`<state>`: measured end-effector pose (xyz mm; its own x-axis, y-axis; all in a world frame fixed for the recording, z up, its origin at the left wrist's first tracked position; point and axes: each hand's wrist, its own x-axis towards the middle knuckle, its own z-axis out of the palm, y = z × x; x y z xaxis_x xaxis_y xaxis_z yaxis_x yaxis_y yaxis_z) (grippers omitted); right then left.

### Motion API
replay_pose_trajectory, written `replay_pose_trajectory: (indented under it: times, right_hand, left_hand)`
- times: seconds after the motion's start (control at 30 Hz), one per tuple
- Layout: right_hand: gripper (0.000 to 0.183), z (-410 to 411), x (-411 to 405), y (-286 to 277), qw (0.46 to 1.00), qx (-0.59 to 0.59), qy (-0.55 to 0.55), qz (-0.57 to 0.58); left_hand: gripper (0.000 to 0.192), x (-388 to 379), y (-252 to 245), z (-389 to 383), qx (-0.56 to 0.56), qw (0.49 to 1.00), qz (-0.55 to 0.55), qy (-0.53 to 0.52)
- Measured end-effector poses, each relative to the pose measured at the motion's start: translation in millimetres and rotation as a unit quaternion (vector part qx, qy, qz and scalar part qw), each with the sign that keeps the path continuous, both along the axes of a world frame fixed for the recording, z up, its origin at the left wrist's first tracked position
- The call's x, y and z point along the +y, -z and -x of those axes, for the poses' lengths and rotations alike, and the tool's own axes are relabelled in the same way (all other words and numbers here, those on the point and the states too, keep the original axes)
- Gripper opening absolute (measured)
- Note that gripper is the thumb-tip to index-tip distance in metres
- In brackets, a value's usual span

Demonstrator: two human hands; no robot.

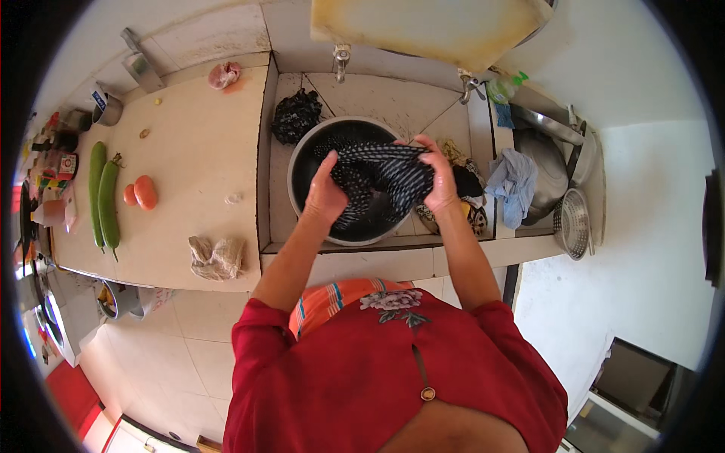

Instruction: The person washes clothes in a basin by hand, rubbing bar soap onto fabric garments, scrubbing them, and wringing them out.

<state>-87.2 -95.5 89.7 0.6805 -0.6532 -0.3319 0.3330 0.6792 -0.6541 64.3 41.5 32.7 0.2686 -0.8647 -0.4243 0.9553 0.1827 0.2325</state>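
Between my two hands a black cloth with white dashes and dots (379, 164) is spread over a round metal basin (294, 187). My left hand (327, 192) grips its left side, thumb on top. On the cloth's right side, my right hand (439, 175) holds the fabric bunched in its fingers. The basin stands in a tiled sink (385, 93), and its inside looks dark. A crumpled black bundle (296, 116), perhaps wet cloth or plastic, lies at the basin's upper left. Beside my right hand is a heap of patterned cloths (476, 209).
Two taps (341, 62) (468, 85) stick out over the sink. Right of it are a blue-grey cloth (512, 184), a metal pan (546, 175) and a colander (572, 223). The left counter (187, 113) bears green gourds (109, 198), tomatoes (146, 192), raw meat (224, 75) and a crumpled bag (218, 257).
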Motion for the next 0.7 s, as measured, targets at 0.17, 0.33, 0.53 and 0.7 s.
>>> replay_pose_trajectory:
  times: [0.17, 0.33, 0.53, 0.7]
  right_hand:
    - [0.019, -48.6, 88.3, 5.6, 0.683, 0.205, -0.188, 0.676]
    - [0.019, -35.5, 6.2, 82.5, 0.586, 0.422, -0.139, 0.678]
    - [0.023, -55.6, 58.2, 59.3, 0.641, 0.291, -0.102, 0.703]
    - [0.018, -40.7, 2.4, 98.0, 0.621, 0.439, -0.101, 0.642]
  left_hand:
    - [0.041, 9.1, 98.8, 17.5, -0.027, 0.996, 0.008, 0.081]
    - [0.036, -34.9, 47.9, 59.8, -0.105, 0.959, -0.264, 0.024]
    - [0.056, -23.3, 109.6, 44.2, 0.03, 0.983, -0.177, -0.047]
    - [0.079, -31.6, -7.3, 35.3, -0.173, 0.905, -0.365, 0.135]
